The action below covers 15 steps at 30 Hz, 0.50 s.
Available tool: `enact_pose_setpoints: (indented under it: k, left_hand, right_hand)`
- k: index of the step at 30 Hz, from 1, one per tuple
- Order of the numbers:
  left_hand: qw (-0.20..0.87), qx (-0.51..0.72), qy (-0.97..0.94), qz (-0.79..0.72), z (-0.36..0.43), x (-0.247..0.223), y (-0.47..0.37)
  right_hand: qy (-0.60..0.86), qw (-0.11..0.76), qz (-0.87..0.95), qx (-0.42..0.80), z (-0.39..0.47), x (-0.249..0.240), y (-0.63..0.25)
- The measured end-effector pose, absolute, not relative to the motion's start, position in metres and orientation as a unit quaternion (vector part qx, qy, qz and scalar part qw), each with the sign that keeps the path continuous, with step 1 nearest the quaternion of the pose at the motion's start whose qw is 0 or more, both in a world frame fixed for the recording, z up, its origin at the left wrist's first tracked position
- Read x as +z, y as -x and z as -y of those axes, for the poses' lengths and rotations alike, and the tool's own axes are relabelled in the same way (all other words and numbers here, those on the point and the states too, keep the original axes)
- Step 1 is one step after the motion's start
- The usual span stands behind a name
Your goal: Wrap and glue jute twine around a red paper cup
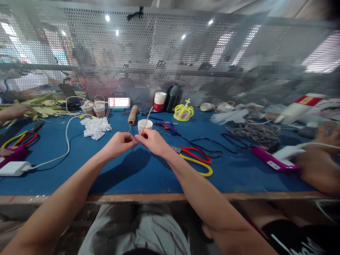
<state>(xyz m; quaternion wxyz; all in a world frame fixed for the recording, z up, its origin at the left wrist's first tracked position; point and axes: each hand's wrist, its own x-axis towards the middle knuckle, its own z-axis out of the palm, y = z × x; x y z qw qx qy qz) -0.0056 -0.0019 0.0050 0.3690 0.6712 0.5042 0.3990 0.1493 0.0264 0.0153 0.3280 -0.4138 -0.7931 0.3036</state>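
Observation:
My right hand [154,141] is closed in a pinch around a thin brown stick [149,115] that points up and slightly right. Its fingertips meet those of my left hand [121,144], which is also pinched shut. A strand runs down from the twine spool [133,115] to my left fingers; its end is hidden in them. Just behind my right hand stands a white paper cup [145,124]. A blue glue gun [167,126] lies right of the cup. Scissors [196,157] with red and yellow handles rest beside my right wrist.
White crumpled gloves [96,126] lie left. At the back are stacked cups [159,101], a dark jug [174,98] and a yellow crown-shaped piece [183,111]. Purple power strips [273,159] and cables flank me. Other people's hands [321,166] show at both sides. A perforated screen [170,53] stands behind.

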Motion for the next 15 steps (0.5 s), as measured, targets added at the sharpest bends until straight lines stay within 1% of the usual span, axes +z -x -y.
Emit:
enact_pose_setpoints:
  k: [4,8,10,15]
  left_hand:
    - [0.387,0.409,-0.655,-0.505,0.0014,0.0035,0.0043]
    - [0.435,0.405,-0.636,-0.493,0.0026,0.0045,0.0044]
    - [0.457,0.401,-0.628,-0.486,0.0032,0.0041,0.0040]
    - [0.482,0.408,-0.612,-0.475,0.0032,0.0008,0.0013]
  right_hand:
    - [0.412,0.330,0.791,0.311,-0.0258,0.0145,-0.1491]
    - [0.370,0.344,0.744,0.438,-0.0268,0.0148,-0.1504]
    - [0.354,0.356,0.718,0.482,-0.0281,0.0147,-0.1509]
    - [0.350,0.364,0.719,0.478,-0.0301,0.0127,-0.1504]
